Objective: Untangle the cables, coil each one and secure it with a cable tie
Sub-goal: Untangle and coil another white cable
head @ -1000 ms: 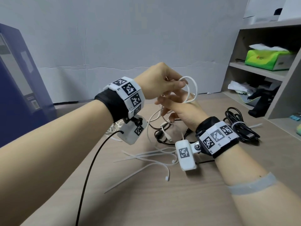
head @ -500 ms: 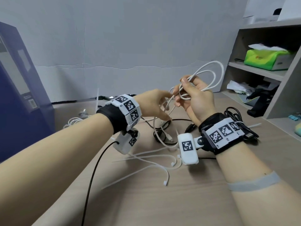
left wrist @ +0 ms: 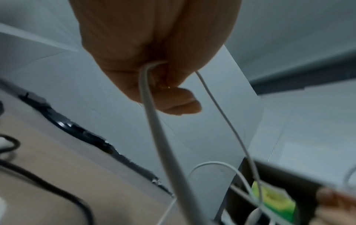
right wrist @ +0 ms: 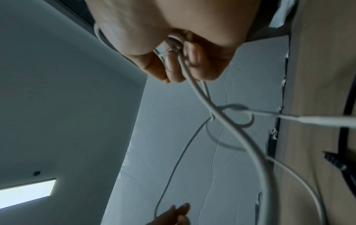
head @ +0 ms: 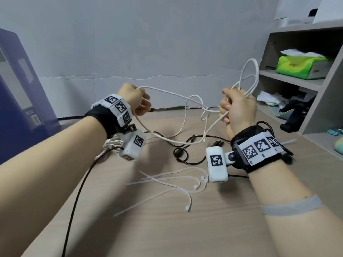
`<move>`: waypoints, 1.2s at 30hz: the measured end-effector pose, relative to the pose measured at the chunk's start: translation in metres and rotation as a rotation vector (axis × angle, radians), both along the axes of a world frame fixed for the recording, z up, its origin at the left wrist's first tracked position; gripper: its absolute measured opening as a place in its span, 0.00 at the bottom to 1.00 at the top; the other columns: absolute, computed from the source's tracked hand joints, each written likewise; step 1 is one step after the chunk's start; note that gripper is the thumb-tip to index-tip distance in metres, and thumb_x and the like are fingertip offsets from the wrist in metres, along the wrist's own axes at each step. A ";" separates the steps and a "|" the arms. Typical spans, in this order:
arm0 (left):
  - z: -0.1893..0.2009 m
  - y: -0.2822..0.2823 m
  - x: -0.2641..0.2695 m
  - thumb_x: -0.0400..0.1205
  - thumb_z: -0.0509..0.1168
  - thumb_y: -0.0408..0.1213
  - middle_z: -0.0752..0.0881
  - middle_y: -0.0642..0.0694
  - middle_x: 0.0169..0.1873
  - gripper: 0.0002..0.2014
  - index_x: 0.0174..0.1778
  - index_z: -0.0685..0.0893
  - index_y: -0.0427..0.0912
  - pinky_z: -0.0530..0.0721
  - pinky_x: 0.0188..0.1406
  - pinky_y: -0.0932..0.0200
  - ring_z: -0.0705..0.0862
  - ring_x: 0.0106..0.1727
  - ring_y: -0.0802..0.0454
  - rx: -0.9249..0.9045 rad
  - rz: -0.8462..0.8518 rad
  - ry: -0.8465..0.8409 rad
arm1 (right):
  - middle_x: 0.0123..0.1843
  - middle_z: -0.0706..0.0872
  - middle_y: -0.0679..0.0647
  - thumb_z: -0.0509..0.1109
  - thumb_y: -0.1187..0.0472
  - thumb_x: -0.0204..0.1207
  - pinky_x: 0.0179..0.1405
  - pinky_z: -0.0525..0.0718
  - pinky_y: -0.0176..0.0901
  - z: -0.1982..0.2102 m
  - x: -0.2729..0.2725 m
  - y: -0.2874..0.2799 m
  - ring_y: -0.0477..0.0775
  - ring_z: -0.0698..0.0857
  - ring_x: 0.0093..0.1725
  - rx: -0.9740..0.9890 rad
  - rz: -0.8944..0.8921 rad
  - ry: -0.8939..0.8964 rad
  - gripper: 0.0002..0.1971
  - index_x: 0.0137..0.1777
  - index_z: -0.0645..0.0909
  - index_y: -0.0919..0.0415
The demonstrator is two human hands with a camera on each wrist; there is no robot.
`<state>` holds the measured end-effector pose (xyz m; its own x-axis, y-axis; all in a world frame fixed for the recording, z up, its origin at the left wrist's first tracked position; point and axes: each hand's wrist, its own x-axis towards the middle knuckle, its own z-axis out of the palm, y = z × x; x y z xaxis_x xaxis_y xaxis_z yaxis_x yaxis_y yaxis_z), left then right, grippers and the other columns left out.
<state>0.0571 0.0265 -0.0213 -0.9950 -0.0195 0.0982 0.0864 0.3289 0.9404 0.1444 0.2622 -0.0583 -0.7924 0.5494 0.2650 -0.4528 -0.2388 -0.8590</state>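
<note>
Head view: left hand (head: pixel 134 98) and right hand (head: pixel 236 108) fingers grip the white cable (head: pixel 172 93), knotted between them; ties (head: pixel 167 184) unused.

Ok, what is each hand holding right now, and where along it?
Both hold the white cable. The left hand grips one stretch in its fist; the right hand clutches several gathered loops. Which cable ends, cannot be told.

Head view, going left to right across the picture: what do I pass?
Blue box → left hand gripping the white cable → knot in that cable → right hand holding its loops → green tissue pack on the shelf.
</note>
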 end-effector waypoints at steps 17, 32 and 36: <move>0.062 -0.040 -0.009 0.87 0.56 0.27 0.66 0.52 0.16 0.17 0.32 0.73 0.44 0.57 0.14 0.67 0.59 0.16 0.58 0.553 0.027 -0.003 | 0.31 0.74 0.54 0.70 0.65 0.72 0.35 0.77 0.52 -0.015 -0.015 0.010 0.56 0.72 0.35 0.380 -0.248 -0.315 0.05 0.35 0.81 0.62; 0.069 -0.050 -0.012 0.81 0.48 0.11 0.89 0.25 0.51 0.22 0.57 0.85 0.28 0.90 0.41 0.57 0.92 0.42 0.38 0.981 -0.082 0.089 | 0.33 0.77 0.53 0.66 0.67 0.74 0.40 0.80 0.53 -0.020 -0.018 0.028 0.60 0.75 0.35 0.430 -0.269 -0.449 0.04 0.44 0.82 0.64; 0.062 -0.031 0.001 0.87 0.50 0.19 0.90 0.28 0.54 0.18 0.56 0.86 0.26 0.91 0.51 0.52 0.92 0.51 0.35 0.791 -0.231 0.086 | 0.39 0.79 0.51 0.71 0.67 0.74 0.37 0.82 0.46 -0.021 -0.016 0.017 0.54 0.79 0.38 0.511 -0.110 -0.466 0.11 0.56 0.80 0.61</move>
<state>0.0579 -0.0046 0.0407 -0.9720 0.0894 0.2171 0.1526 -0.4621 0.8736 0.1288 0.2790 -0.0794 -0.8332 0.5301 0.1573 -0.0081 0.2727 -0.9621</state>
